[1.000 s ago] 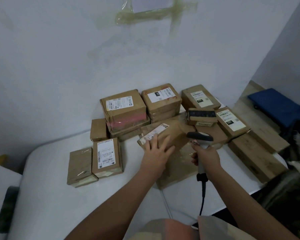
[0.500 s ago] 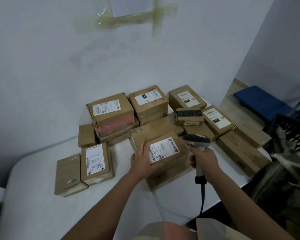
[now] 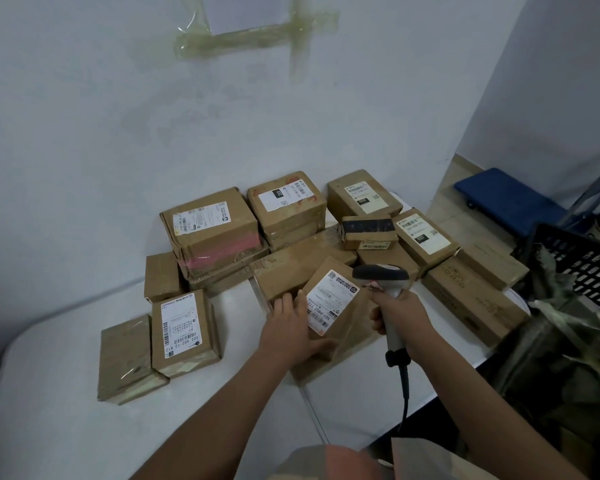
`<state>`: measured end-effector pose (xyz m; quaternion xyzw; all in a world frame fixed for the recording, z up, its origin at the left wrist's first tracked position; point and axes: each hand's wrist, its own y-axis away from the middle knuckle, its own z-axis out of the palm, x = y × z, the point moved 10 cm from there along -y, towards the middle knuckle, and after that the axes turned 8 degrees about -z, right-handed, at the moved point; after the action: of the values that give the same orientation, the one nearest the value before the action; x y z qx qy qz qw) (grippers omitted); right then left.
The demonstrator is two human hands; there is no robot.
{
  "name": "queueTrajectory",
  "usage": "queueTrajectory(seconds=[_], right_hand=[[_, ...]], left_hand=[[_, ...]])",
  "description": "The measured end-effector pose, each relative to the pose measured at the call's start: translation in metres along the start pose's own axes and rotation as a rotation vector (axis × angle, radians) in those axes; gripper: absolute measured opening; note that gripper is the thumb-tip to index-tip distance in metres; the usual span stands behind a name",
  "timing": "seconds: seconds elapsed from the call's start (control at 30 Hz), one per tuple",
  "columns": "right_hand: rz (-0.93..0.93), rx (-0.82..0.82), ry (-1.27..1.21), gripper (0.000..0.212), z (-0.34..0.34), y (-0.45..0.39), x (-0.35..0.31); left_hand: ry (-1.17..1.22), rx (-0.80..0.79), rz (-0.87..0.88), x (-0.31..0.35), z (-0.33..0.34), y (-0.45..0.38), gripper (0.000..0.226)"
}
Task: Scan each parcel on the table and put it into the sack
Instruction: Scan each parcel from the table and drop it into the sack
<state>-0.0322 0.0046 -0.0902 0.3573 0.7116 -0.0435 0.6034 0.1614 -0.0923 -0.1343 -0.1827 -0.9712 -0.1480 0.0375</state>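
Both hands work at the white table's near edge: the left hand grips a tilted parcel by its side, label up, while the right hand is wrapped round a corded scanner whose head sits just beside that label. Behind them, more cardboard parcels lie stacked against the wall, two more resting apart at left. At right, a dark green sack stands beside the table under a black crate.
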Motion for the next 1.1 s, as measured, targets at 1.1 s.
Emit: queueTrajectory(seconds=[1.1], right_hand=[[0.103, -0.222, 0.253, 0.033, -0.059, 0.042, -0.026]], left_hand=[[0.637, -0.172, 0.095, 0.074, 0.028, 0.019, 0.081]])
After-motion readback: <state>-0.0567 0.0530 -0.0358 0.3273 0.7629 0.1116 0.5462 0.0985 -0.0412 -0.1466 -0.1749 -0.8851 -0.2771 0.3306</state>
